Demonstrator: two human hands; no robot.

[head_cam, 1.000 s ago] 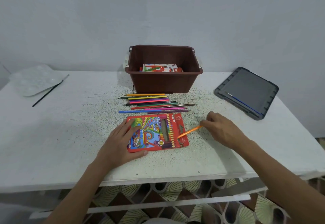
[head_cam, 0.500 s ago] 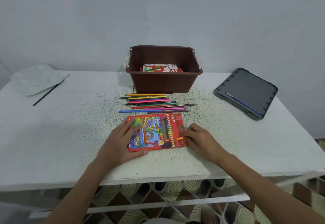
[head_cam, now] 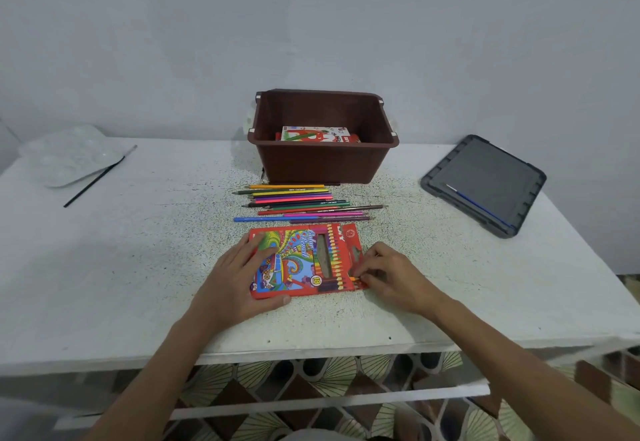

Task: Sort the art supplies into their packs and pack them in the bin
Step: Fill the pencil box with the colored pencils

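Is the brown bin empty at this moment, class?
No: a red and white pack lies inside the brown bin.

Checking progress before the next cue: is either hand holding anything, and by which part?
The right hand pinches the orange pencil by its exposed end at the mouth of the pencil pack. The left hand lies flat on it, gripping nothing.

pack (head_cam: 294,264): script title "Color Pencil" on front | same pack: "18" in round badge, low on front | pack flap: brand mark, too small to read | box (head_cam: 315,135) in bin (head_cam: 322,163): lettering blurred | pencils (head_cam: 298,203): barrel print illegible
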